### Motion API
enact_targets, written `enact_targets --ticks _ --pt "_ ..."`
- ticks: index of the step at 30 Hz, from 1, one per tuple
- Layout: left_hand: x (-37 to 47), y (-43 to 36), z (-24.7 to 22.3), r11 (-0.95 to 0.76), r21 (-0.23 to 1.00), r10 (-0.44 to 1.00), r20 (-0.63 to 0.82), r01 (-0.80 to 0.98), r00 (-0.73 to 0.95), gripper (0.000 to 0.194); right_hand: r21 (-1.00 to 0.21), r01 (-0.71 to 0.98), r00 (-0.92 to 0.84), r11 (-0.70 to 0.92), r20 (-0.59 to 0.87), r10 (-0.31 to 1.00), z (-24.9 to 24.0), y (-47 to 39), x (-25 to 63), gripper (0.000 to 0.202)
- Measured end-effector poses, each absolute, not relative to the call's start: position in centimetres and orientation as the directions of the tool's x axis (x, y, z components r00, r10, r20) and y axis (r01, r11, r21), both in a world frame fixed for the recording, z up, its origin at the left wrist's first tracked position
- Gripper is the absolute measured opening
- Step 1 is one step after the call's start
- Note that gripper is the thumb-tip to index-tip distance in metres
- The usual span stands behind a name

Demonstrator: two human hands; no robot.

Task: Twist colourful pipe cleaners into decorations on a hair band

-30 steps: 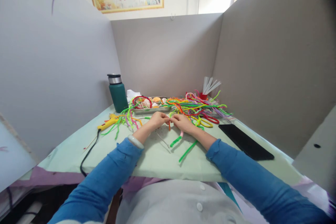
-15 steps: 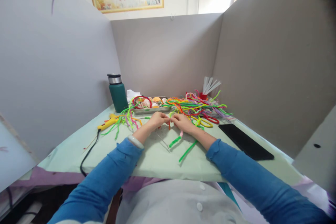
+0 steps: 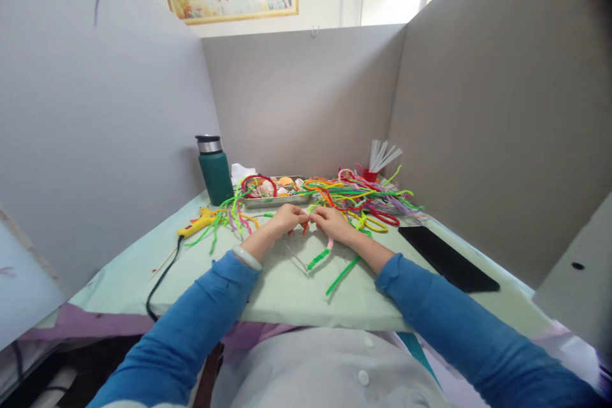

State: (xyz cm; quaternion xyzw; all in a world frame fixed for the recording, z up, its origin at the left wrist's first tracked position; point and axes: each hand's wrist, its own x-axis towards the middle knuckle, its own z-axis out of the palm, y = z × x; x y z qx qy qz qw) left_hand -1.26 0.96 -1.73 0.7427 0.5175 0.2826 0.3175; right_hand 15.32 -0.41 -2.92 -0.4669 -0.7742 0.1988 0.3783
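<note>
My left hand and my right hand meet over the middle of the table, fingertips pinched close together. Between them a short red-orange pipe cleaner sticks out below the fingertips. Both hands are closed on it, over a thin wire frame whose bare part shows under my left hand. Part of that frame is wrapped in green fuzzy pipe cleaner, with a pink stretch above it by my right hand. A straight green pipe cleaner lies below my right wrist. My fingers hide the exact grip.
Behind my hands stands a metal tray of shells. A heap of coloured pipe cleaners lies right of it, near scissors and a black slab. At left are a yellow glue gun, its cord, and a green bottle.
The loose end of the red-orange pipe cleaner has swung slightly left and now slants under the fingertips. Both hands stay almost in place.
</note>
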Motion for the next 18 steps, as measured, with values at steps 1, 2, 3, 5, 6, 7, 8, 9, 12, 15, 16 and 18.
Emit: enact_targets --ticks 1,2,3,5,6,7,8,9,12,15,16,18 --pt "-1.24 0.9 -1.7 -0.265 0.765 0.947 0.091 0.587 0.309 0.039 -0.661 0.573 -0.28 0.485 0.399 0.873 -2.93 -0.39 15.33 0.025" --pt "-1.21 0.84 -1.67 -0.267 0.768 0.945 0.091 0.582 0.314 0.038 -0.659 0.573 -0.281 0.486 0.399 0.873 -2.94 -0.37 15.33 0.025" --pt "-1.18 0.78 -1.63 -0.269 0.77 0.943 0.088 0.578 0.322 0.038 -0.658 0.575 -0.283 0.487 0.398 0.872 -2.96 -0.34 15.34 0.025" --pt "-1.11 0.64 -1.54 -0.256 0.766 0.943 0.064 0.59 0.326 0.038 -0.654 0.577 -0.283 0.49 0.403 0.87 -2.98 -0.28 15.34 0.024" --pt "-1.08 0.57 -1.5 -0.241 0.761 0.946 0.046 0.602 0.321 0.039 -0.65 0.578 -0.281 0.492 0.408 0.869 -2.98 -0.26 15.34 0.024" --pt "-1.05 0.52 -1.47 -0.225 0.755 0.95 0.028 0.616 0.312 0.039 -0.648 0.58 -0.278 0.493 0.411 0.868 -2.97 -0.25 15.33 0.023" --pt "-1.04 0.48 -1.45 -0.212 0.75 0.952 0.015 0.627 0.305 0.04 -0.646 0.582 -0.275 0.494 0.415 0.867 -2.95 -0.25 15.33 0.023" --pt "-1.04 0.45 -1.44 -0.207 0.748 0.953 0.008 0.63 0.304 0.041 -0.645 0.583 -0.274 0.495 0.417 0.867 -2.92 -0.27 15.32 0.024" --pt "-1.05 0.43 -1.44 -0.223 0.758 0.948 0.02 0.613 0.319 0.043 -0.651 0.582 -0.273 0.487 0.408 0.871 -2.82 -0.4 15.29 0.024" --pt "-1.04 0.35 -1.38 -0.235 0.768 0.945 0.036 0.596 0.326 0.043 -0.673 0.566 -0.278 0.476 0.388 0.879 -2.8 -0.49 15.29 0.025" --pt "-1.02 0.3 -1.33 -0.236 0.773 0.944 0.039 0.59 0.327 0.043 -0.681 0.558 -0.281 0.474 0.383 0.88 -2.83 -0.49 15.3 0.026" --pt "-0.97 0.18 -1.24 -0.234 0.783 0.943 0.038 0.577 0.332 0.042 -0.688 0.549 -0.287 0.476 0.38 0.879 -2.91 -0.44 15.32 0.027"
